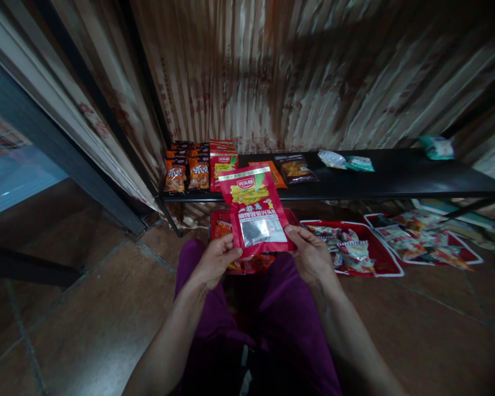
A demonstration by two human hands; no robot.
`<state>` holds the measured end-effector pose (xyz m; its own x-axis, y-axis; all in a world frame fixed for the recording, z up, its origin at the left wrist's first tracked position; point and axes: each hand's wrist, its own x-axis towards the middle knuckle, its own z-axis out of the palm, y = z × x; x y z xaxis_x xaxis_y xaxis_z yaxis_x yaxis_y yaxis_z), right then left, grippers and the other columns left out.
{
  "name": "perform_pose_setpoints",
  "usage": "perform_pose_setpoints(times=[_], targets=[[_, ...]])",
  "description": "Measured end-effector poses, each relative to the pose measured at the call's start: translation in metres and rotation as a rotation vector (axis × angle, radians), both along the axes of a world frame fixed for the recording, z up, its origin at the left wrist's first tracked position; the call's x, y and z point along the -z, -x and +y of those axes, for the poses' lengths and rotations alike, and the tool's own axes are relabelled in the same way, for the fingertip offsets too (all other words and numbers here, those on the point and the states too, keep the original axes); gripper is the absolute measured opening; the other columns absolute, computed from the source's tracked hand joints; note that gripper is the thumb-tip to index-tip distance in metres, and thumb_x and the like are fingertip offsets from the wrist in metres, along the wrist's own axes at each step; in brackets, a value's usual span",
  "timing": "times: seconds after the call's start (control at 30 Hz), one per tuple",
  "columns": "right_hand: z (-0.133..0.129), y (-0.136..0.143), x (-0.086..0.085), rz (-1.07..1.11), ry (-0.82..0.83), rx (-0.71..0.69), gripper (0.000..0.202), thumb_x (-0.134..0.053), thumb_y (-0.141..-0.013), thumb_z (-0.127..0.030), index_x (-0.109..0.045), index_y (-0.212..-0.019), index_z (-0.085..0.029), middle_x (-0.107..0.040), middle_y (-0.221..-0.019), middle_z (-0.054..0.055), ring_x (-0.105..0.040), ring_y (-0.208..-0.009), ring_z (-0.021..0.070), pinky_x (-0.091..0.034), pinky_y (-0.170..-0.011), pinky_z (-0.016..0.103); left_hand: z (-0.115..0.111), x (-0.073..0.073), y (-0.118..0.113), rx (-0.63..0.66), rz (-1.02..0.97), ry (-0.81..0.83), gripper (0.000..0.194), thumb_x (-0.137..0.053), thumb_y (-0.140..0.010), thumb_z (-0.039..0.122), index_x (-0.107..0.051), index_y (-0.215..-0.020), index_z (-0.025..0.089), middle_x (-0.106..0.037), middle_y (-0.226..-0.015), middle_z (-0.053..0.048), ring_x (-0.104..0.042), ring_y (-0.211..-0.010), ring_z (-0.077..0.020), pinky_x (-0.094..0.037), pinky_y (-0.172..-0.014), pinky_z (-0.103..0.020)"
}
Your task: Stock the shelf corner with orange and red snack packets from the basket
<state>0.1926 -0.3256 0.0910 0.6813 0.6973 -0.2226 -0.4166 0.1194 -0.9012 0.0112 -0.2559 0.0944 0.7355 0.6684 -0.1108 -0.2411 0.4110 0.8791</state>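
A red snack packet [254, 212] with a clear window is held up in front of my knees, its printed face toward me. My left hand [219, 258] pinches its lower left corner. At the lower right edge, my right hand [309, 250] grips it between thumb and fingers. Behind it on the black shelf [379, 179] stand matching red packets [220, 165], beside rows of orange-and-black packets [175, 175]. An orange packet [278, 177] and a dark brown packet [295, 168] lie to their right. Below the held packet, a red basket [213, 220] holds more packets, partly hidden.
A second red basket [390, 267] with white packets [355, 250] stands on the tiled floor at right, and another basket [474, 254] beyond it. Small teal and white packets [359, 163] lie along the shelf. A dark metal post [86, 143] rises at left; corrugated sheeting [239, 71] backs the shelf.
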Motion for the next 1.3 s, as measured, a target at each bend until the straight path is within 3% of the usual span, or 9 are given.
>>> perform_pose_setpoints(times=[0.27, 0.4, 0.57, 0.73, 0.8, 0.93, 1.13, 1.3], targets=[[0.000, -0.004, 0.003, -0.007, 0.016, -0.041, 0.034, -0.089, -0.042, -0.040, -0.071, -0.065, -0.022, -0.068, -0.059, -0.003, -0.059, -0.048, 0.0108, -0.050, -0.049, 0.022, -0.001, 0.002, -0.002, -0.051, 0.012, 0.051, 0.042, -0.078, -0.063, 0.031, -0.070, -0.101, 0.014, -0.073, -0.091, -0.008, -0.067, -0.080, -0.0201, -0.050, -0.078, -0.031], [-0.005, -0.006, 0.011, -0.090, 0.057, -0.082, 0.031, -0.084, -0.051, -0.045, -0.072, -0.071, -0.024, -0.070, -0.063, -0.002, -0.061, -0.053, 0.0140, -0.050, -0.054, 0.026, 0.004, 0.003, -0.004, -0.116, 0.010, 0.045, 0.038, -0.077, -0.065, 0.033, -0.070, -0.097, 0.013, -0.073, -0.090, -0.008, -0.067, -0.079, -0.0196, -0.049, -0.076, -0.028], [-0.015, -0.013, 0.016, -0.229, 0.136, -0.198, 0.033, -0.080, -0.058, -0.048, -0.073, -0.076, -0.021, -0.072, -0.071, 0.001, -0.061, -0.060, 0.0163, -0.047, -0.058, 0.027, 0.029, -0.009, -0.002, -0.217, -0.021, 0.030, 0.042, -0.079, -0.063, 0.033, -0.068, -0.098, 0.013, -0.073, -0.094, -0.009, -0.067, -0.083, -0.0198, -0.049, -0.081, -0.030], [-0.023, -0.022, 0.015, -0.358, 0.180, -0.272, 0.034, -0.078, -0.060, -0.051, -0.071, -0.071, -0.019, -0.068, -0.066, 0.000, -0.057, -0.058, 0.0147, -0.045, -0.055, 0.025, 0.068, -0.029, 0.001, -0.391, 0.020, -0.001, 0.049, -0.084, -0.055, 0.030, -0.066, -0.098, 0.016, -0.074, -0.085, -0.005, -0.067, -0.072, -0.0173, -0.052, -0.073, -0.030], [-0.025, -0.025, 0.015, -0.425, 0.196, -0.353, 0.035, -0.074, -0.065, -0.052, -0.072, -0.074, -0.019, -0.069, -0.068, 0.001, -0.058, -0.060, 0.0155, -0.046, -0.058, 0.026, 0.081, -0.036, 0.002, -0.333, 0.084, -0.031, 0.051, -0.085, -0.053, 0.030, -0.067, -0.098, 0.016, -0.074, -0.084, -0.005, -0.067, -0.070, -0.0170, -0.052, -0.072, -0.031], [-0.029, -0.027, 0.011, -0.550, 0.201, -0.450, 0.033, -0.069, -0.071, -0.052, -0.072, -0.078, -0.020, -0.069, -0.072, 0.001, -0.059, -0.066, 0.0170, -0.047, -0.062, 0.027, 0.092, -0.043, 0.000, -0.232, 0.240, -0.103, 0.040, -0.087, -0.046, 0.034, -0.070, -0.077, 0.014, -0.071, -0.068, -0.004, -0.063, -0.058, -0.0151, -0.051, -0.060, -0.028], [-0.031, -0.026, -0.001, -0.596, 0.167, -0.291, 0.036, -0.068, -0.069, -0.056, -0.070, -0.072, -0.020, -0.066, -0.068, 0.001, -0.057, -0.064, 0.0162, -0.046, -0.060, 0.026, 0.087, -0.032, -0.007, -0.387, 0.132, -0.071, 0.039, -0.086, -0.044, 0.040, -0.066, -0.068, 0.015, -0.068, -0.061, -0.001, -0.060, -0.054, -0.0130, -0.049, -0.058, -0.026], [-0.031, -0.017, 0.000, -0.394, 0.133, -0.183, 0.033, -0.073, -0.066, -0.054, -0.069, -0.069, -0.021, -0.065, -0.064, -0.001, -0.055, -0.058, 0.0139, -0.044, -0.056, 0.025, 0.083, -0.030, -0.013, -0.407, 0.111, -0.016, 0.040, -0.086, -0.041, 0.040, -0.063, -0.062, 0.015, -0.064, -0.055, 0.001, -0.057, -0.052, -0.0112, -0.046, -0.057, -0.024]])
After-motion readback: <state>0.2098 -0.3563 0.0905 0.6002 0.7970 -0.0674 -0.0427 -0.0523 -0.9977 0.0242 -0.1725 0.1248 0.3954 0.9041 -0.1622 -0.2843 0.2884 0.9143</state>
